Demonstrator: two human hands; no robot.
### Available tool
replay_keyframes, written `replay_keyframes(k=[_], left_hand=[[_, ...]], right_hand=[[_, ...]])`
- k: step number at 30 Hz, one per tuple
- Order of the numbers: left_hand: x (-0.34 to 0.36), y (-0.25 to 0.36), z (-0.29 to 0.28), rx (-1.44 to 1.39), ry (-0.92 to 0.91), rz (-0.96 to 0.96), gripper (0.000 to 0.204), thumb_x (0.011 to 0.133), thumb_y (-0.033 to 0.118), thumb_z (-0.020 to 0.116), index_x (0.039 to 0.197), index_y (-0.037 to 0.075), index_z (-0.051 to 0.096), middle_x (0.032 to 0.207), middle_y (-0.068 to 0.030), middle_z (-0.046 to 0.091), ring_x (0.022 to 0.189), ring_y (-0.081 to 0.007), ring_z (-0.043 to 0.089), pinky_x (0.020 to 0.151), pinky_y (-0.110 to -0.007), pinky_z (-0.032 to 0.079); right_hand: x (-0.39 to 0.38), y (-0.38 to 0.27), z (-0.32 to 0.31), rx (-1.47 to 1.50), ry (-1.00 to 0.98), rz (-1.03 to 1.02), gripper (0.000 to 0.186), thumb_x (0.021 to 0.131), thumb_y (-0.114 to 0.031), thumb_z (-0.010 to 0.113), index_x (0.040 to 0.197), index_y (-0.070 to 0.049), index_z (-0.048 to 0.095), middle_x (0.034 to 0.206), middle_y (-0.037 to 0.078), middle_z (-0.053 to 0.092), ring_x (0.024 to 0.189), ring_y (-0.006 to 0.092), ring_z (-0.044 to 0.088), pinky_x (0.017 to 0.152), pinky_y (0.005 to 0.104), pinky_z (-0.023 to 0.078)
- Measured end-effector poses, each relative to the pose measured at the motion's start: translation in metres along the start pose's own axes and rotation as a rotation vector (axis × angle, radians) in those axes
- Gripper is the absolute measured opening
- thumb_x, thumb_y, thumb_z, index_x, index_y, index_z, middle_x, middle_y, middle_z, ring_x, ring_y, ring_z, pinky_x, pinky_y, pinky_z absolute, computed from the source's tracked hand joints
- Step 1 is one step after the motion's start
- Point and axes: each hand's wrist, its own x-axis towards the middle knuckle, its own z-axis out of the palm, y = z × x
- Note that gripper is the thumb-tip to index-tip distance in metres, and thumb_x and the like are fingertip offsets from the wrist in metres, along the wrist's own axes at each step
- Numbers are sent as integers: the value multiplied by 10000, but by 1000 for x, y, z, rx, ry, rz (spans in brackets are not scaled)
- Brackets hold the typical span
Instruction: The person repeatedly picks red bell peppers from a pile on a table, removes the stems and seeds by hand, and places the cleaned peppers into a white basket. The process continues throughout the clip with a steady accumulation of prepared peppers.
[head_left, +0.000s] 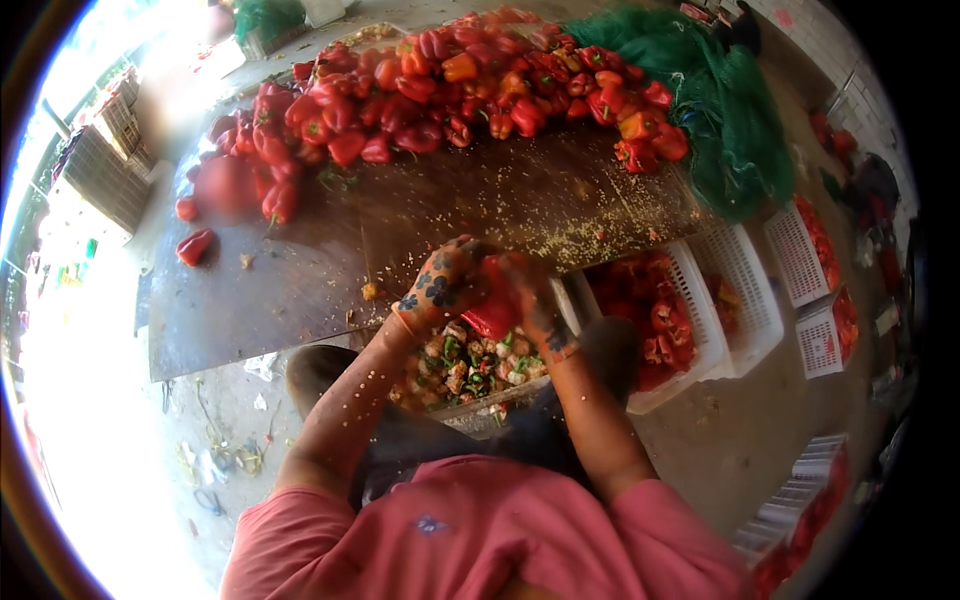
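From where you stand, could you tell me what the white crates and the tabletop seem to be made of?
White crates: probably moulded plastic, matte, judging by the regular lattice of small holes in their walls. Tabletop: looks like dark wooden board, worn and dull, with faint grain-like streaks; sheet metal cannot be ruled out.

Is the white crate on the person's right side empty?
No, the white crate beside the right hand is filled with cut red pepper pieces.

Glossy red pepper (492, 312), rough seed-strewn wooden table (300, 270), white plastic mesh crate (700, 320).
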Motion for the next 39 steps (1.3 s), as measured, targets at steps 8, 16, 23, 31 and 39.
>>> replay_keyframes(k=[8,16,23,31,39], left_hand=[[-13,-77,-10,750,192,-230,277,846,323,609,972,81,660,953,-129,636,867,-315,607,724,-408,487],[-38,-41,94,-1554,257,-307,499,900,297,568,1320,62,438,1129,-46,586,1072,-208,559,908,-372,482],[-57,-42,149,-1720,326,-308,398,866,186,587,1228,41,509,1127,-83,610,997,-208,605,864,-354,510],[11,-5,119,-574,794,-136,272,857,110,627,1115,49,562,1016,-41,636,870,-135,609,747,-272,509],[13,-51,125,-684,243,-237,343,827,150,650,1142,46,562,1037,-86,631,903,-204,614,757,-293,525]], right_hand=[[-9,-66,61,-584,275,-156,317,809,-125,712,1053,-37,529,1011,70,617,891,155,600,778,285,515],[-16,-83,87,-1095,17,-576,483,668,-315,820,1001,-90,553,941,104,599,839,260,599,744,397,497],[-38,-68,149,-1263,-489,-591,387,711,-285,744,1010,-101,583,953,106,615,907,297,605,768,414,478],[-22,-73,49,-784,393,-320,614,711,-180,755,1244,-60,476,1083,106,610,957,258,617,827,361,504],[-29,-86,24,-467,481,-414,269,799,-167,630,1035,-63,553,983,93,618,839,170,594,721,299,500]])
